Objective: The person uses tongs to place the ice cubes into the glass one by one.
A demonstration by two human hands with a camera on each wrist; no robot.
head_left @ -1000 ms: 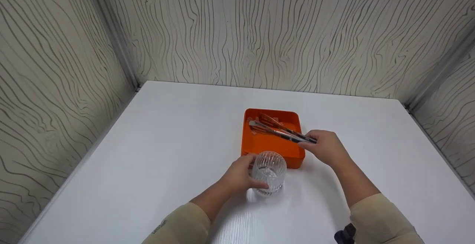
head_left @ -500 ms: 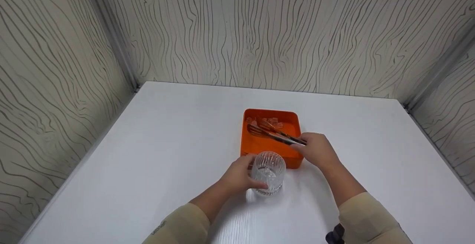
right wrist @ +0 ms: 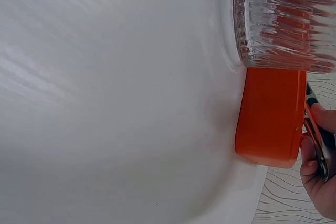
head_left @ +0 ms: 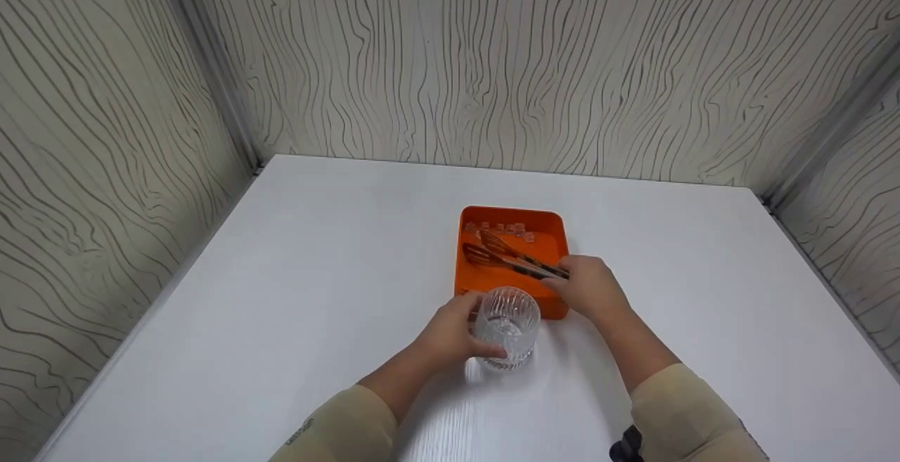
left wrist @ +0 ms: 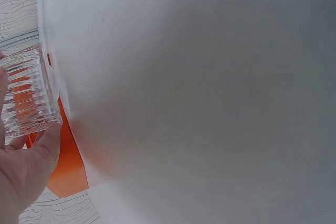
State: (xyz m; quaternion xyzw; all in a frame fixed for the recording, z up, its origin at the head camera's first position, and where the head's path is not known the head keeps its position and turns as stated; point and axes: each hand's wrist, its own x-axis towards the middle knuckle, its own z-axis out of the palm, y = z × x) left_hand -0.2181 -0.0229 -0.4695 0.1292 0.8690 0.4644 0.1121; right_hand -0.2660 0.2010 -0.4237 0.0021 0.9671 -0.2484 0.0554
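Note:
A clear ribbed glass (head_left: 517,328) stands upright on the white table, close against the near side of an orange tray (head_left: 485,283). My left hand (head_left: 446,332) holds the glass from its left side, fingers behind and thumb in front. In my right hand (head_left: 590,286) are metal tongs (head_left: 517,265) with dark handle parts; their two slotted heads sit apart over the middle of the tray. Several clear cubes (head_left: 520,228) lie along the tray's far side. Whether a cube is between the tong heads cannot be told. The right wrist view shows my thumb and fingers around the tongs (right wrist: 321,153).
The white table (head_left: 316,272) spreads out around the tray. Panels with a wood-grain pattern (head_left: 450,61) rise behind it and on both sides. The tray's near wall (right wrist: 270,116) is low and upright.
My right hand has drawn the tongs left and toward me, from the cubes to the middle of the tray. The cubes now show more fully. My left hand and the glass have hardly moved.

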